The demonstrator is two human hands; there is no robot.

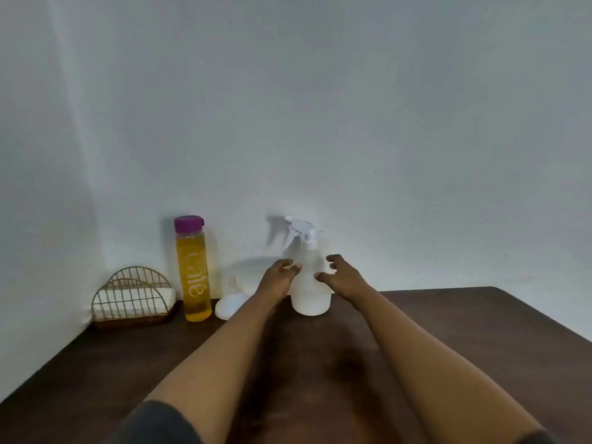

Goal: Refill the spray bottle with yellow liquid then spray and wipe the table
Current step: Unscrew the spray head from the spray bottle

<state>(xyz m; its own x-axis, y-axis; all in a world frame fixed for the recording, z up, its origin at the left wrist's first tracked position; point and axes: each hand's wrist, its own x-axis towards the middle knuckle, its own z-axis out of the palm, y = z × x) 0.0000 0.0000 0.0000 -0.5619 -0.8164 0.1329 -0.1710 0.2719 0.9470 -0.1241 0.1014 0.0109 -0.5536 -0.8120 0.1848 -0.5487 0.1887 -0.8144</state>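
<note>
- Spray bottle stood upright at 12 o'clock on the table, with its trigger head fitted.
- Yellow liquid bottle stood at 10 o'clock, with a funnel between the two.
- Step judged: grasp and uncap. Brace the body low, turn the collar with the other hand, and keep the bottle vertical.
- Left hand flanked it at 9 o'clock and right hand at 3 o'clock. Both were half open with fingers loosely curled, gripping nothing. Contact could not be confirmed.
</note>
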